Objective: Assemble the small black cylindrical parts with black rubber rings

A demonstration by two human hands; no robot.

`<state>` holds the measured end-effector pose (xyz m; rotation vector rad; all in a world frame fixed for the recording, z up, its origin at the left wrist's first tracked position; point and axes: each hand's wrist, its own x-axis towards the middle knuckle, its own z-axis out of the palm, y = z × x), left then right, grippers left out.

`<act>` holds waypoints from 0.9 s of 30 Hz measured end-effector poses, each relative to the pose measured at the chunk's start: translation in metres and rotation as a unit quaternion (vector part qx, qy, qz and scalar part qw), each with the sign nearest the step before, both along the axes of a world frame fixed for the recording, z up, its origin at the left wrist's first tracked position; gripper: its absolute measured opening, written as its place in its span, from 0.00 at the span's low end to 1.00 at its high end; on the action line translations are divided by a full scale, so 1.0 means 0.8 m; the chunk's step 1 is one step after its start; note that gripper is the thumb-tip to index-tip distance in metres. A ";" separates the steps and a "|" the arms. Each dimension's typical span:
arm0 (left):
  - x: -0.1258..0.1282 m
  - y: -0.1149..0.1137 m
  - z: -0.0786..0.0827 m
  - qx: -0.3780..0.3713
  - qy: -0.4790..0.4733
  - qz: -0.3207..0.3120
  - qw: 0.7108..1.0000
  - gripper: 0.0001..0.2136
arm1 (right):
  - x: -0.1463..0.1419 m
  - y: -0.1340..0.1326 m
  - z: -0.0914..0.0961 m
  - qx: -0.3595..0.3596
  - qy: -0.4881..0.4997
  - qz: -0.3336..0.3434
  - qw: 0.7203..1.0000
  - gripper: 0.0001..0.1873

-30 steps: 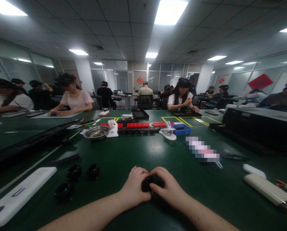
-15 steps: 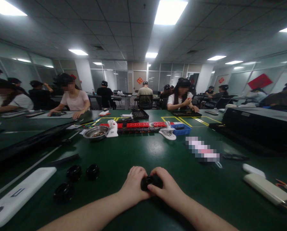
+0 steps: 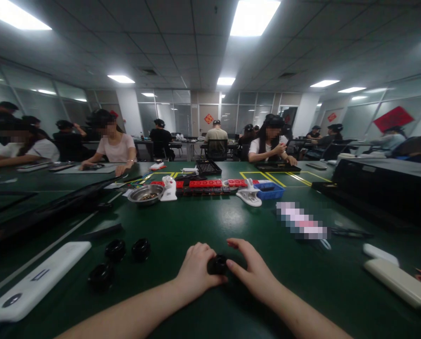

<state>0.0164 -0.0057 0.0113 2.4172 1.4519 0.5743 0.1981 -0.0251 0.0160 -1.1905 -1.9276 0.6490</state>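
Observation:
My left hand (image 3: 198, 267) is closed around a small round black part (image 3: 220, 264), gripping it from its left side just above or on the green table (image 3: 154, 306). Its exact kind I cannot make out. Thumb and fingers spread apart, my right hand (image 3: 251, 267) is open at the right of that part; the thumb tip is close to it, and whether they touch is unclear. To the left lie three glossy black ring-shaped parts (image 3: 115, 250), grouped beside a long white device (image 3: 37, 280).
Farther back are a metal bowl (image 3: 134, 197) of small pieces, a red strip (image 3: 205, 183), white clip stands (image 3: 250, 194) and a blue tray (image 3: 270, 190). A big black box (image 3: 383, 197) stands at right, near a cream-coloured object (image 3: 397, 282). Co-workers sit across the table.
My right hand has opened and drawn slightly right, off the black part, while my left hand keeps hold of it. The whole view has shifted a little.

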 end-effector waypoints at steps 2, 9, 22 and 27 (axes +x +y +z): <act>-0.004 0.002 0.003 -0.001 0.020 0.025 0.999 0.17 | 0.002 0.000 0.001 0.008 0.002 -0.010 1.000 0.21; -0.049 0.012 0.007 -0.048 0.046 0.134 0.989 0.18 | 0.004 -0.007 0.012 0.011 -0.012 -0.009 1.000 0.20; -0.153 -0.059 0.011 -0.111 0.050 0.299 0.947 0.26 | 0.000 -0.015 0.022 0.002 -0.046 0.039 0.998 0.12; -0.165 -0.081 0.006 -0.069 0.116 0.330 0.934 0.22 | -0.003 -0.015 0.020 -0.005 -0.056 0.054 0.997 0.10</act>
